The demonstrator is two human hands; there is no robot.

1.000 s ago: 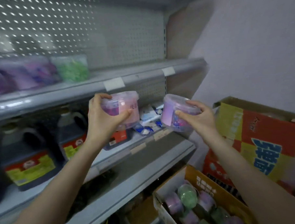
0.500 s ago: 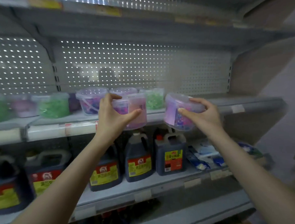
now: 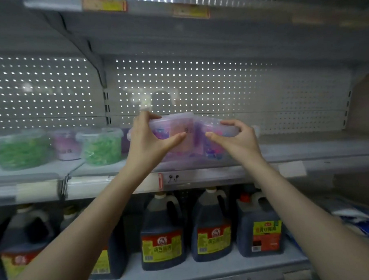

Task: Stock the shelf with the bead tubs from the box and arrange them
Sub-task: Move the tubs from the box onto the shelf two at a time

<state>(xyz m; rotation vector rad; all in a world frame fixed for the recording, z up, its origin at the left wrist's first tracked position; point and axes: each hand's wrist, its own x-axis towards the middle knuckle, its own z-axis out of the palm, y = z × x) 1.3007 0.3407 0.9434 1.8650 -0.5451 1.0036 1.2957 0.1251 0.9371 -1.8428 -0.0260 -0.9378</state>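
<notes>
Left hand [image 3: 146, 141] grips pink tub [image 3: 175, 136], fingers wrapped over its rim, thumb on the front. Right hand [image 3: 239, 140] grips purple tub [image 3: 215, 142] the same way. Tubs touch side by side at the shelf [image 3: 296, 154]; whether they rest on it, cannot tell. Green tub [image 3: 101, 146] stands to the left. Jugs [image 3: 162, 234] on the shelf below.

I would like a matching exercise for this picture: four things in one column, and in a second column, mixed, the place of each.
Things:
1. left hand
2. green bead tub
3. dark jug
4. yellow price tag

Places:
A. lower shelf
B. edge of the top shelf
C. middle shelf, left of the hands
D. on a pink tub at the middle shelf

Pairs: 1-D, 2-C, 3-A, 4-B
</notes>
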